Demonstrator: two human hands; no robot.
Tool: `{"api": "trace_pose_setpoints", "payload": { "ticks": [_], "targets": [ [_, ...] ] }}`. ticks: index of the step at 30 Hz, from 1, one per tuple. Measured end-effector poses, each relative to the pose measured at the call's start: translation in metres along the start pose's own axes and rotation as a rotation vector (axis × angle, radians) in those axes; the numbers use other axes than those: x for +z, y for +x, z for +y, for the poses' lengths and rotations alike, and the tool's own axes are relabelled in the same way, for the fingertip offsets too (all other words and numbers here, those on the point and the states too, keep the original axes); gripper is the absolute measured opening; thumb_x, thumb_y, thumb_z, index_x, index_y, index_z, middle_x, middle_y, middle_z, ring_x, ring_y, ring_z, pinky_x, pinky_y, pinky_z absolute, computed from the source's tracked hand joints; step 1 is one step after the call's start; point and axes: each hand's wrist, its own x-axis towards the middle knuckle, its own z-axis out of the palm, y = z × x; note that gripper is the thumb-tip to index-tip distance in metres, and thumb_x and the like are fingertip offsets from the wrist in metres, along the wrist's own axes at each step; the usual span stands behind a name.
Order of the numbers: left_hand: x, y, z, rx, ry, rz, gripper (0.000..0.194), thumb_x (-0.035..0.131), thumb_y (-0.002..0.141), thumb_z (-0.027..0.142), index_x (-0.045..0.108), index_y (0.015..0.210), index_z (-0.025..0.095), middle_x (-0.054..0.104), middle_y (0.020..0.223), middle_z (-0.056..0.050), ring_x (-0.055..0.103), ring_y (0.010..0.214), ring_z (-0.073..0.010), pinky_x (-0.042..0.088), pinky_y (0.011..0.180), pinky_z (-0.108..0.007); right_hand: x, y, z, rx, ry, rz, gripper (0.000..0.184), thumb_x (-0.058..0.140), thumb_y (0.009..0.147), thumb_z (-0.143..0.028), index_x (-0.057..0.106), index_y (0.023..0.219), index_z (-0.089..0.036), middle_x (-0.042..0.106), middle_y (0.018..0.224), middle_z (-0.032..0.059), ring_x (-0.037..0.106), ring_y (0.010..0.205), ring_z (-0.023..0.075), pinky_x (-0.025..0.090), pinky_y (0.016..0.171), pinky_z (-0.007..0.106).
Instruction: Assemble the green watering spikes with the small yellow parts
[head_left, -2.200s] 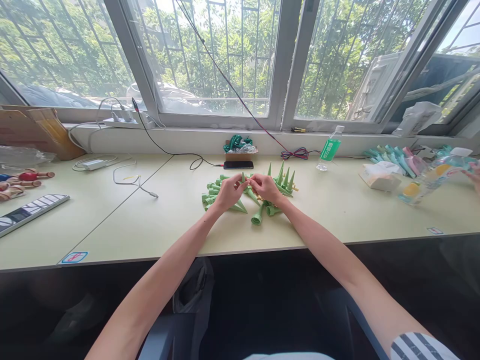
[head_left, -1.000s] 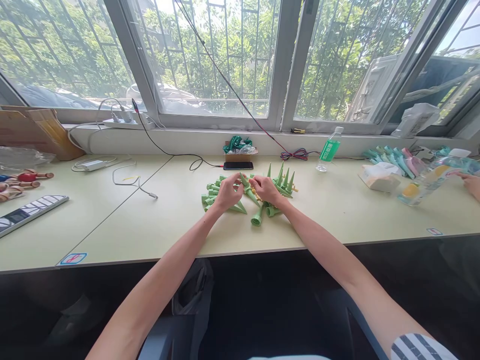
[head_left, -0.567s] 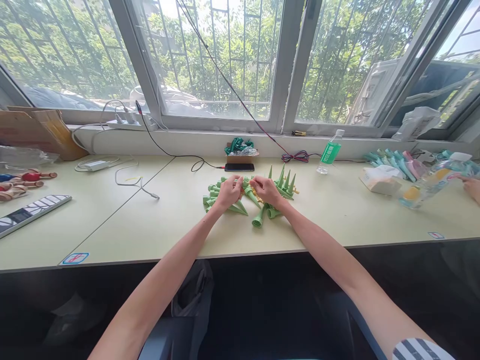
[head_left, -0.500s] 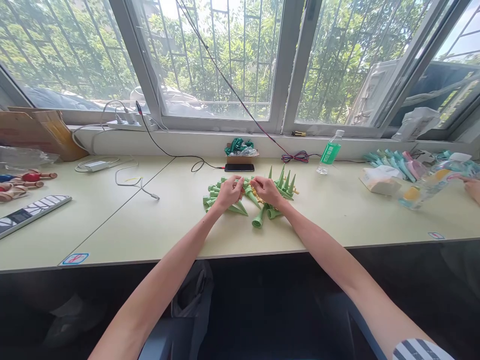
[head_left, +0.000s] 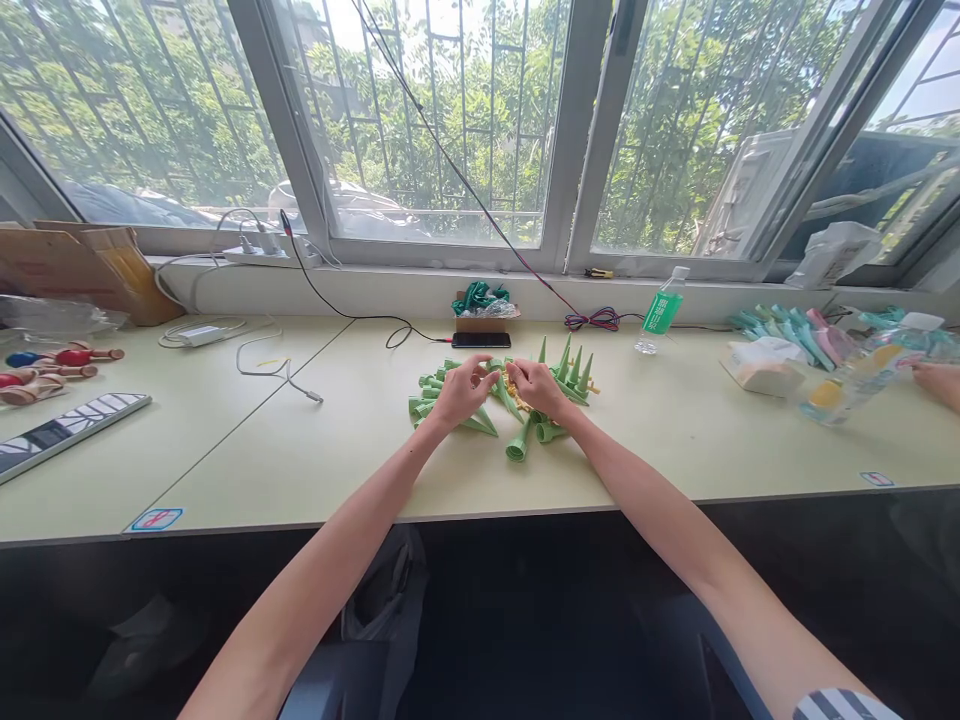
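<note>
Light-green plastic cones with hollow wide ends lie in a loose pile on the table, several standing point up on the right. My left hand is over the pile's left half, thumb and forefinger apart in a curve beside a green piece. My right hand is just right of it, its fingers closed together; whatever they pinch is too small to make out. Small yellow pieces show between and under the hands, partly hidden by them.
Behind the pile lie a black phone and a small box with green wrapping. A water bottle, a tissue pack and a larger bottle stand right, near another person's hand. A cable lies left.
My left thumb and forefinger have moved apart from a pinch. My right hand stays closed in nearly the same place. The view has shifted slightly.
</note>
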Motion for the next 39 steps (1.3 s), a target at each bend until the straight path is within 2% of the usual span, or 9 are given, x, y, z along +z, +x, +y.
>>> {"api": "trace_pose_setpoints", "payload": {
  "ticks": [5,13,17,22,26,30,35,39],
  "targets": [
    [0.002,0.0,-0.004,0.077,0.064,0.045,0.038,0.063,0.086,0.043,0.06,0.116,0.02,0.07,0.095,-0.005,0.062,0.061,-0.0126,0.051,0.062,-0.026,0.0,0.0,-0.001,0.007,-0.019,-0.011,0.041,0.039,0.099,-0.037,0.035,0.061,-0.022,0.044,0.055,-0.0011,0.037,0.051,0.0132,0.031,0.055,0.029],
    [0.003,0.0,-0.002,0.086,0.04,0.087,0.038,0.063,0.086,0.047,0.058,0.113,0.021,0.067,0.095,-0.004,0.058,0.058,-0.01,0.049,0.059,-0.024,0.001,0.0,-0.004,0.024,0.011,-0.007,0.039,0.039,0.1,-0.036,0.037,0.063,-0.023,0.046,0.056,-0.0003,0.04,0.053,0.0143,0.031,0.055,0.03],
    [0.004,0.0,0.006,0.031,-0.032,0.122,0.036,0.053,0.092,0.053,0.056,0.108,0.02,0.066,0.089,-0.003,0.056,0.054,-0.0097,0.047,0.054,-0.023,0.001,-0.001,-0.006,0.016,0.029,0.024,0.039,0.038,0.1,-0.039,0.037,0.065,-0.023,0.046,0.058,0.0004,0.04,0.054,0.0151,0.032,0.056,0.032],
    [0.002,0.001,0.013,-0.087,-0.15,0.198,0.043,0.04,0.096,0.058,0.054,0.085,0.019,0.061,0.069,0.0,0.052,0.045,-0.0093,0.042,0.046,-0.022,0.0,-0.002,-0.008,-0.012,0.031,0.06,0.042,0.036,0.1,-0.048,0.033,0.066,-0.024,0.041,0.057,-0.001,0.035,0.053,0.0148,0.03,0.056,0.032],
    [0.002,0.003,0.012,-0.239,-0.279,0.114,0.067,0.03,0.096,0.067,0.054,0.058,0.018,0.053,0.047,-0.001,0.046,0.035,-0.0099,0.036,0.038,-0.024,-0.001,-0.003,-0.01,-0.037,0.033,0.072,0.045,0.033,0.1,-0.054,0.032,0.067,-0.024,0.039,0.058,-0.0021,0.033,0.054,0.0138,0.03,0.055,0.031],
    [0.002,0.004,0.012,-0.349,-0.392,-0.019,0.075,0.03,0.091,0.075,0.056,0.051,0.018,0.059,0.047,-0.006,0.046,0.032,-0.0118,0.029,0.032,-0.026,0.0,-0.004,-0.012,-0.064,0.038,0.063,0.048,0.032,0.099,-0.06,0.034,0.068,-0.023,0.039,0.059,-0.0029,0.032,0.055,0.0127,0.03,0.056,0.029],
    [-0.001,0.002,0.016,-0.366,-0.397,-0.085,0.077,0.029,0.091,0.076,0.058,0.051,0.017,0.063,0.052,-0.01,0.048,0.033,-0.0133,0.028,0.032,-0.027,0.001,-0.005,-0.013,-0.058,0.051,0.044,0.047,0.032,0.098,-0.061,0.037,0.069,-0.023,0.044,0.062,-0.0015,0.036,0.057,0.0132,0.032,0.057,0.028],
    [-0.003,0.001,0.02,-0.348,-0.373,-0.148,0.084,0.021,0.09,0.079,0.057,0.046,0.017,0.059,0.045,-0.009,0.046,0.031,-0.0114,0.029,0.031,-0.025,0.001,-0.005,-0.012,-0.086,0.085,0.052,0.047,0.036,0.098,-0.058,0.037,0.068,-0.022,0.046,0.061,-0.0022,0.037,0.057,0.0119,0.032,0.058,0.027]
  ]
}}
